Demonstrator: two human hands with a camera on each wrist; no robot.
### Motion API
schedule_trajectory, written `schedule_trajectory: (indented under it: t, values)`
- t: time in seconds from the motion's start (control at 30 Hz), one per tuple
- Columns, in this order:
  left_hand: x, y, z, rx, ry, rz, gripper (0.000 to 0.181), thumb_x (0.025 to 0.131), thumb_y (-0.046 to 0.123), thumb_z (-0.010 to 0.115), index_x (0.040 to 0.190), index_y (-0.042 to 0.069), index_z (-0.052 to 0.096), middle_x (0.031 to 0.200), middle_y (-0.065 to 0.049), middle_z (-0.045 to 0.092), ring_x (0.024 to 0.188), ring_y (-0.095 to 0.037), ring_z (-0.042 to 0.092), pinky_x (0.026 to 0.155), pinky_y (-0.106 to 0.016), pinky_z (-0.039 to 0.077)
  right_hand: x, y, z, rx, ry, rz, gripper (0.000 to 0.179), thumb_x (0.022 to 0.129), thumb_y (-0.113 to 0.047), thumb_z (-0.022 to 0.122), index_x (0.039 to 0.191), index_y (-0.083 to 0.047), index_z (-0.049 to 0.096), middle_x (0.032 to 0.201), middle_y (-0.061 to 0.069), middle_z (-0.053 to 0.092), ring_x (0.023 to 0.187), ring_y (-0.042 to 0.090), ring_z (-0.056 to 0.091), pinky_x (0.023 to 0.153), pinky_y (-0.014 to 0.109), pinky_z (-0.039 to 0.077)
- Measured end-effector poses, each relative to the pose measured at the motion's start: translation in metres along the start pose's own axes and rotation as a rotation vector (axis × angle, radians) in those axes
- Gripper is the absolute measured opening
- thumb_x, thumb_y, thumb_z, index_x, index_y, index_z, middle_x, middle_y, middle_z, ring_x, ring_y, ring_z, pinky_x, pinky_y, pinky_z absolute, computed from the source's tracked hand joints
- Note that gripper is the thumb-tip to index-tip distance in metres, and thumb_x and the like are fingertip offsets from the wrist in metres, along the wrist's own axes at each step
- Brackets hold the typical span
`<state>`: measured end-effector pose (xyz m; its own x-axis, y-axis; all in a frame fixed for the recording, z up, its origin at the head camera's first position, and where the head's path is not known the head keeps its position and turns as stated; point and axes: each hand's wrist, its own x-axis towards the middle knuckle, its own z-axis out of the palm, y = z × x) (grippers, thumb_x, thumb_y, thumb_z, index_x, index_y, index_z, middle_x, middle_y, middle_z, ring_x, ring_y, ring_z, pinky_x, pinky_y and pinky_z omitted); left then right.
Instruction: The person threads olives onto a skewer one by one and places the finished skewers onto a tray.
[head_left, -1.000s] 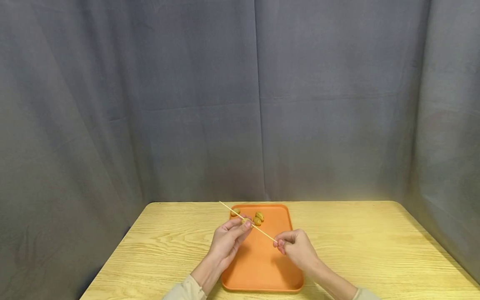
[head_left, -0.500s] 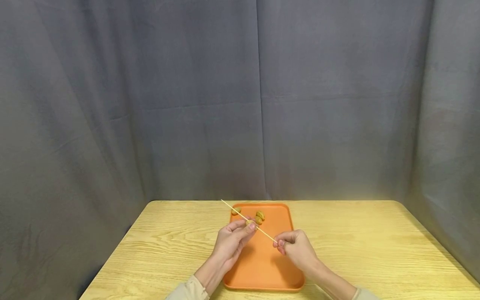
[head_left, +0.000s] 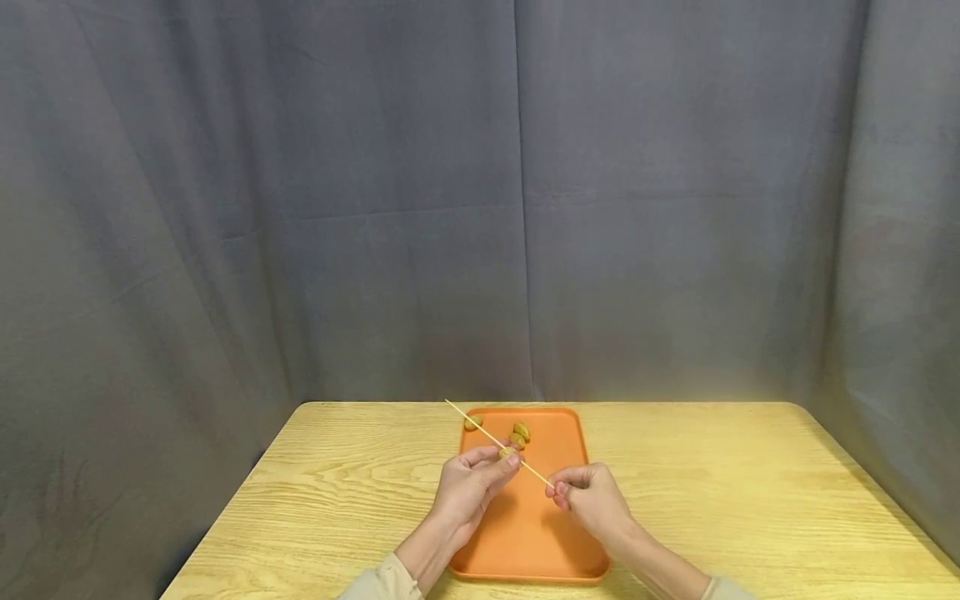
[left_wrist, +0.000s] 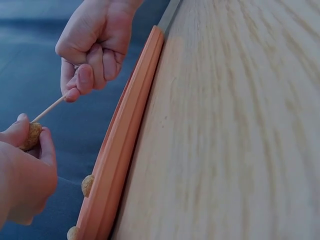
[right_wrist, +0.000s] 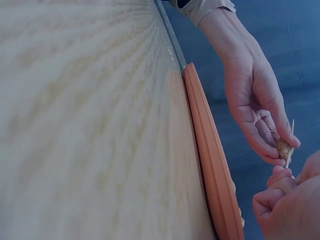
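Observation:
My left hand (head_left: 468,492) pinches a small brownish ball-shaped piece (left_wrist: 32,136) between thumb and fingertips, above the orange tray (head_left: 536,533). A thin wooden skewer (head_left: 480,427) passes through the piece, slanting from upper left to lower right in the head view. At the skewer's lower end, my right hand (head_left: 592,497) grips it with thumb and curled fingers. The pointed end sticks out well beyond the left fingertips. In the right wrist view, the ball-shaped piece (right_wrist: 284,149) sits close to the right fingers. What the ball is made of cannot be told.
Inside the tray at its far side lie two similar brown pieces (head_left: 521,432) together, and another piece (head_left: 473,422) is in the far left corner. The tray rests on a wood-grain table (head_left: 720,483). Grey curtains (head_left: 405,208) enclose the back and sides.
The left hand has moved right and slightly down, sliding the ball-shaped piece along the skewer toward the right hand. The right hand has barely moved.

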<state>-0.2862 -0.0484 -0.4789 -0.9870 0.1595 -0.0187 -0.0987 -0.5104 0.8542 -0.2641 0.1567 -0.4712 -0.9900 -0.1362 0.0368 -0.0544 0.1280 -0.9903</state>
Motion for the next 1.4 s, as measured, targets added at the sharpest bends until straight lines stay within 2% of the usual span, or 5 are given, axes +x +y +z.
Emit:
schedule_trajectory:
  t: [0.4,0.7,0.87,1.23,1.4]
  values:
    - [-0.003,0.007,0.000,0.074,-0.042,-0.018,0.047,0.089,0.006,0.080,0.125,-0.012,0.056,0.119,-0.020,0.069,0.109,-0.028,0.068,0.098,-0.035,0.052,0.000,-0.001,0.000,0.017,-0.041,-0.023,0.015,0.095,0.006,0.059,0.097,0.017,0.068,0.067,0.005,0.060,0.054,0.006,0.045,0.046,0.014,0.035]
    - [0.011,0.012,-0.002,0.116,-0.140,-0.012,0.052,0.097,0.014,0.073,0.136,-0.012,0.053,0.130,-0.020,0.064,0.121,-0.032,0.062,0.103,-0.036,0.048,0.004,-0.005,-0.004,0.023,-0.021,-0.030,0.016,0.098,0.003,0.058,0.097,0.016,0.068,0.068,0.006,0.060,0.054,0.005,0.043,0.047,0.015,0.035]
    - [0.022,0.017,-0.003,0.174,-0.129,-0.010,0.053,0.099,0.021,0.071,0.141,-0.007,0.053,0.130,-0.017,0.064,0.121,-0.032,0.062,0.103,-0.036,0.048,0.007,-0.004,-0.011,0.021,0.006,-0.034,0.016,0.099,0.005,0.056,0.097,0.017,0.066,0.070,0.010,0.061,0.051,0.004,0.041,0.045,0.014,0.033]
    - [0.061,0.016,-0.010,0.565,-0.057,0.072,0.026,0.102,0.012,0.062,0.123,-0.003,0.069,0.116,-0.019,0.071,0.104,-0.040,0.067,0.094,-0.050,0.054,0.016,-0.012,-0.032,0.072,0.144,-0.008,0.016,0.099,0.004,0.055,0.092,0.008,0.068,0.071,0.011,0.061,0.050,0.006,0.037,0.044,0.016,0.028]
    - [0.082,0.009,-0.009,0.807,-0.047,0.157,0.018,0.096,0.001,0.066,0.112,-0.006,0.073,0.103,-0.016,0.074,0.090,-0.035,0.071,0.074,-0.041,0.060,0.022,-0.011,-0.045,0.087,0.193,-0.013,0.017,0.101,0.003,0.051,0.097,0.011,0.066,0.073,0.011,0.058,0.055,0.008,0.040,0.047,0.017,0.028]
